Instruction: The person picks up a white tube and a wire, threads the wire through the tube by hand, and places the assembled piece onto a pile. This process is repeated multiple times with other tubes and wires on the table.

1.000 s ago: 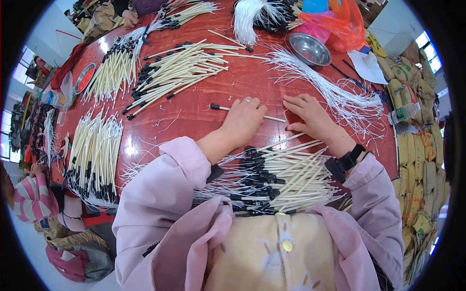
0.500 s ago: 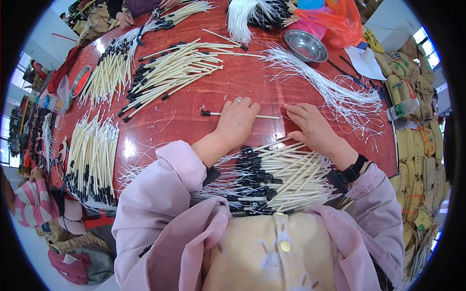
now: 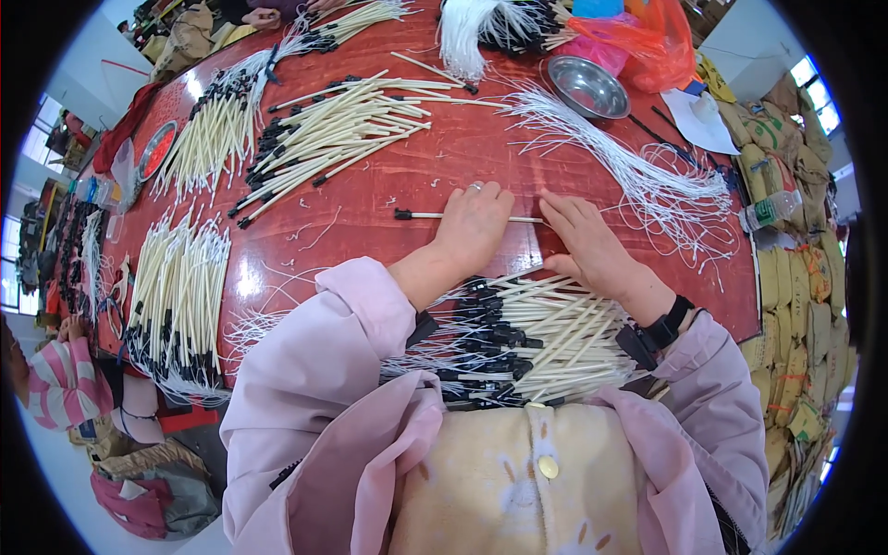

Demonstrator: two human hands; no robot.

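a row of pale sticks point(image 3: 180, 296) lay left of the single stick point(image 3: 427, 215), which rested on the red table point(image 3: 555, 171). the left hand point(image 3: 474, 222) lay palm-down over that stick, its grip hidden; the right hand point(image 3: 590, 245), loosely open, was at its right end; white strings point(image 3: 638, 166) lay beyond it, rightward.

Looks like a workshop or small factory room. Centres on a broad red worktable point(image 3: 481, 153), heaped with many matching cream rods point(image 3: 335, 129) tipped in black and a sheaf of white cords point(image 3: 638, 166). Keeps full sacks point(image 3: 793, 296) stacked high along the right side. Has a co-worker too: shows a pink-and-white striped sleeve point(image 3: 69, 381) at left. Takes daylight through windows point(image 3: 818, 98).
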